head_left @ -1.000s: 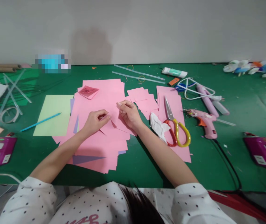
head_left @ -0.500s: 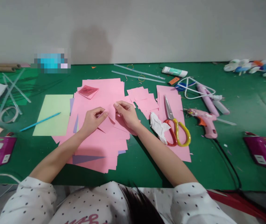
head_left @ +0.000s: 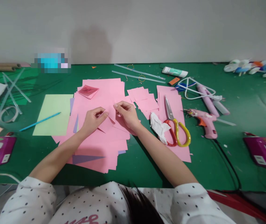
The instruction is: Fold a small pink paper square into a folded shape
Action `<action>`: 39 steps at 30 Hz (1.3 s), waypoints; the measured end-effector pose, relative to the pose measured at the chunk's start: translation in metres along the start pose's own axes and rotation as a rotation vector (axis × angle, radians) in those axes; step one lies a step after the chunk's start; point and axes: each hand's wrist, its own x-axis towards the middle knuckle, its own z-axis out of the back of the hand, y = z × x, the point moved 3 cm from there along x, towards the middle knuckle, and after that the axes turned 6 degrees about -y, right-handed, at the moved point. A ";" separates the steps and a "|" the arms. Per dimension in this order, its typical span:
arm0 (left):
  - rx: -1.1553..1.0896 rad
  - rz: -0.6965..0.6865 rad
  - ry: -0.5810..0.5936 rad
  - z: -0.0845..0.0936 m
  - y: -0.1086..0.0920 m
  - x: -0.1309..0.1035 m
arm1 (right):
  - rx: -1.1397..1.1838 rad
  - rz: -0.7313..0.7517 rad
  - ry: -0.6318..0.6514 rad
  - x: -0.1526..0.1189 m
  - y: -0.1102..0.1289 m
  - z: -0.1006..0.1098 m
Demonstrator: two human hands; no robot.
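Both hands work a small pink paper square (head_left: 110,119) that lies on a stack of pink sheets (head_left: 97,146) in the middle of the green table (head_left: 240,102). My left hand (head_left: 93,119) pinches the square's left edge with fingertips. My right hand (head_left: 127,113) pinches its upper right corner. The two hands sit close together, thumbs nearly facing. A folded, pleated pink piece (head_left: 88,91) rests on the stack farther back, apart from both hands.
Right of the hands lie small pink squares (head_left: 142,98), crumpled white paper (head_left: 158,126), red-and-yellow scissors (head_left: 176,127) and a pink glue gun (head_left: 204,121) with its cord. A light green sheet (head_left: 53,113) with a blue stick lies left. Purple devices sit at both table ends.
My hands drew closer together over the pink square during the first half second, the right hand sliding left. Since then they have held nearly still.
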 end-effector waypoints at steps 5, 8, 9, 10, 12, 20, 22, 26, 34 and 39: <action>-0.005 0.001 0.001 -0.001 0.000 -0.001 | -0.032 0.009 -0.004 0.000 0.001 0.000; -0.008 0.017 -0.003 -0.002 0.001 -0.001 | -0.030 0.016 -0.009 0.000 0.001 0.000; -0.016 0.023 -0.015 -0.002 0.001 -0.001 | -0.025 0.018 -0.007 0.000 0.001 0.000; -0.027 0.030 -0.029 -0.001 0.001 -0.001 | -0.016 0.021 -0.004 0.000 0.000 0.000; -0.056 0.048 -0.042 -0.001 0.002 -0.002 | 0.002 0.026 0.002 0.001 0.000 -0.001; -0.090 0.072 -0.060 0.000 0.001 -0.004 | -0.021 0.039 -0.017 0.000 -0.001 0.000; -0.092 0.062 -0.079 0.000 0.001 -0.004 | -0.003 0.044 -0.017 0.000 -0.001 0.000; -0.100 0.048 -0.083 0.000 0.002 -0.004 | 0.010 0.047 -0.020 -0.001 0.001 -0.001; -0.089 0.040 -0.168 0.006 0.003 -0.001 | -0.058 -0.041 0.176 -0.003 0.006 -0.006; -0.082 0.073 -0.195 0.005 0.001 -0.001 | -0.139 -0.016 0.121 -0.003 0.006 -0.006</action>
